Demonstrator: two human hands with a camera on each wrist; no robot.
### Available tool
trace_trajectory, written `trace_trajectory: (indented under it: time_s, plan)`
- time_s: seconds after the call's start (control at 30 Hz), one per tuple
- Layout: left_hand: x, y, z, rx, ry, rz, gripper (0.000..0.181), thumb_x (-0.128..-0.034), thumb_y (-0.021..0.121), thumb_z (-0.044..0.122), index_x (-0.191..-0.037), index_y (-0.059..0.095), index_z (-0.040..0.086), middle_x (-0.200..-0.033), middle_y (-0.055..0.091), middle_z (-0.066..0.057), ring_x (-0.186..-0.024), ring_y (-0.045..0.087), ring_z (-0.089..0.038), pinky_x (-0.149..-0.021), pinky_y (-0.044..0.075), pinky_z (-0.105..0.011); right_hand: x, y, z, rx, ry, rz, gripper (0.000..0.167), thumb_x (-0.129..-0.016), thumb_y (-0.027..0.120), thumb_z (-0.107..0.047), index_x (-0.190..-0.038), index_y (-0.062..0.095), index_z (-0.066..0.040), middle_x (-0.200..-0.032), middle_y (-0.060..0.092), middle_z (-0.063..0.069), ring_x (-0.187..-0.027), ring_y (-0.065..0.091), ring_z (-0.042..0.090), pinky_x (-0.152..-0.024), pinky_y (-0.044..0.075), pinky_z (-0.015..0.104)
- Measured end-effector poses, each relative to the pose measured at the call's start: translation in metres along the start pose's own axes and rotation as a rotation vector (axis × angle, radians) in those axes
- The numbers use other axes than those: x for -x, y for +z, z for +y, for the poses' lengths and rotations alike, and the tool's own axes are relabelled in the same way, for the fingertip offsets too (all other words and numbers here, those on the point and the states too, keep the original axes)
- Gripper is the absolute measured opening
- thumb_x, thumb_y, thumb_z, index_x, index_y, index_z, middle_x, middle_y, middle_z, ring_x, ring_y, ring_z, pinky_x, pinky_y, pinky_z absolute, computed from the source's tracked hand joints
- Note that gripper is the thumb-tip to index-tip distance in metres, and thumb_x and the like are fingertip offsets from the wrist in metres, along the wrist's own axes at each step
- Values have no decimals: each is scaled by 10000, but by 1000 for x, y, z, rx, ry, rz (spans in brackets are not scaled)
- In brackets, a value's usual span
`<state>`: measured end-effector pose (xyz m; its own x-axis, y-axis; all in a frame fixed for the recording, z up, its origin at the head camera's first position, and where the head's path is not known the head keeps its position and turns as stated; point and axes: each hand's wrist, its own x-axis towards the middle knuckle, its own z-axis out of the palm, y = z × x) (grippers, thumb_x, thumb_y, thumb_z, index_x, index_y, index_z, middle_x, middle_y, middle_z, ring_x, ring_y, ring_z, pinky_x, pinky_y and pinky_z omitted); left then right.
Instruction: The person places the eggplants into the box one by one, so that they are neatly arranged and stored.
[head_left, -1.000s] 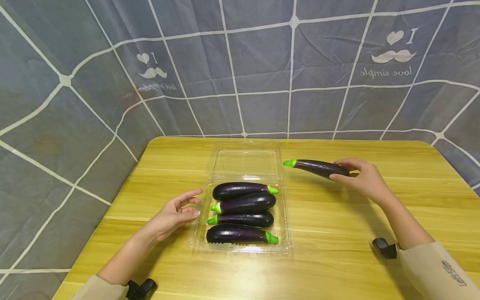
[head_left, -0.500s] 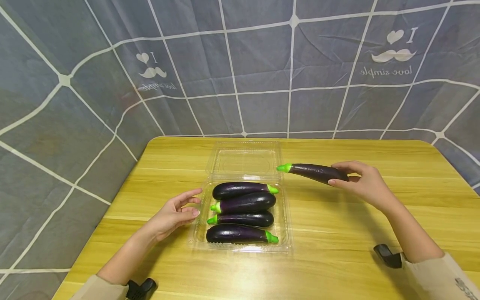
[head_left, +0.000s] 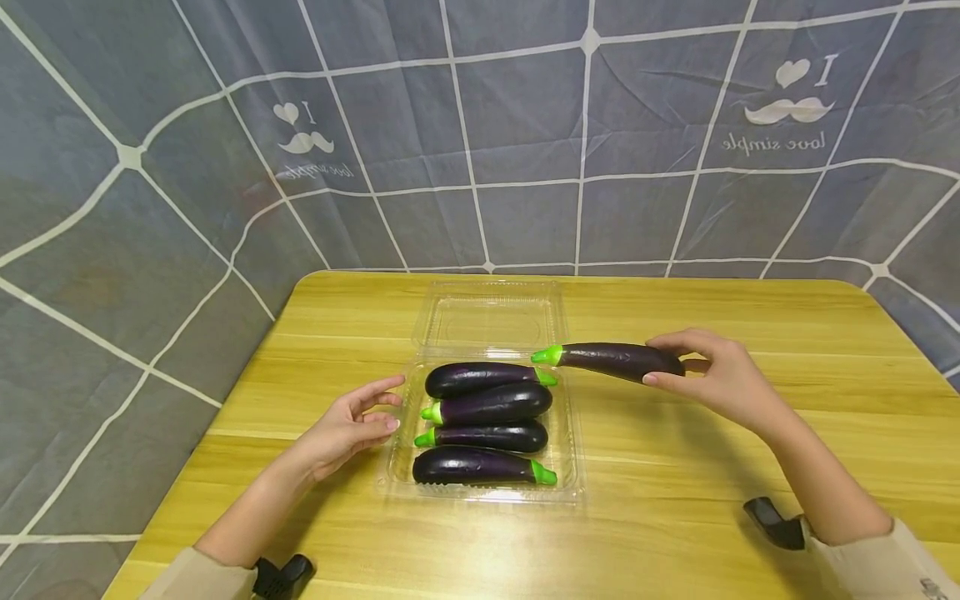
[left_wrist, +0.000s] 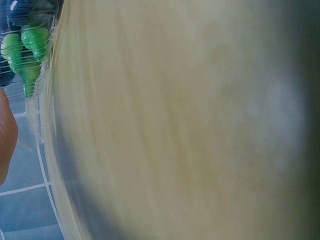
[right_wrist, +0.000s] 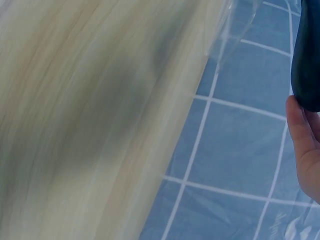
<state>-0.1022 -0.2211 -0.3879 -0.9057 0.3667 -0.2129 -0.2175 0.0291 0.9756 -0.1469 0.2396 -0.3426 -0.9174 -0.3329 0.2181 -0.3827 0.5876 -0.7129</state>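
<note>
Above the table my right hand (head_left: 712, 375) holds a dark purple eggplant (head_left: 611, 358) by its thick end, fingers on the far side and thumb on the near side. Its green stem points left, over the right edge of a clear plastic box (head_left: 572, 467). Several eggplants (head_left: 480, 465) lie side by side in the box, stems facing alternately left and right. My left hand (head_left: 347, 429) is beside the box's left wall with fingers loosely bent and nothing in them; whether it touches the wall I cannot tell. The right wrist view catches the held eggplant (right_wrist: 307, 65) at its edge.
The box's clear lid (head_left: 491, 321) lies folded back behind it on the wooden table (head_left: 750, 333). A grey curtain (head_left: 525, 125) with white lines hangs along the back and left of the table. Both wrists wear a black camera mount (head_left: 776, 523).
My right hand has moved left and toward me with the eggplant, bringing its stem from right of the lid to the box's edge. The left hand and the box have stayed in place.
</note>
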Motion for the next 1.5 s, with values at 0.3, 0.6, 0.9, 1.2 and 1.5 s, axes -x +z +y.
trace_trajectory:
  time_s: [0.3,0.6,0.9,1.2,1.5]
  plan:
    - [-1,0,0,-5,1,6,672,-884,595,-5,-1452,235,-8,-1208,397,-133,-864,551,-75,-764,498,-219,0,13,-14,-16,-104,-31,361,-761,783,-196,-1088,669,-97,-1044,631,3,-918,554,52,-758,511,193]
    - [0,0,0,-10,12,-5,669,-885,587,-11,-1450,229,-18,-1174,420,-80,-850,549,-66,-752,498,-215,1,32,-28,-49,-183,-92,344,-744,796,-208,-1061,680,-143,-1005,633,-36,-908,566,102,-738,539,290]
    - [1,0,1,-14,12,-8,670,-887,585,-9,-1451,224,-20,-1181,406,-92,-854,544,-69,-756,495,-209,3,55,-38,-79,-252,-153,352,-727,806,-236,-1046,681,-159,-975,631,-87,-888,571,81,-720,537,277]
    - [0,-1,0,-16,10,-7,673,-887,588,-5,-1454,226,-14,-1190,409,-101,-843,544,-64,-751,495,-209,3,73,-47,-48,-280,-162,359,-713,814,-267,-1034,694,-159,-988,645,-81,-885,584,84,-704,528,270]
    - [-1,-2,-1,-18,5,-8,683,-883,596,-4,-1454,222,-17,-1184,399,-103,-832,537,-60,-742,495,-202,0,86,-54,5,-284,-172,382,-734,791,-323,-1052,687,-137,-1022,647,-31,-848,572,95,-698,507,250]
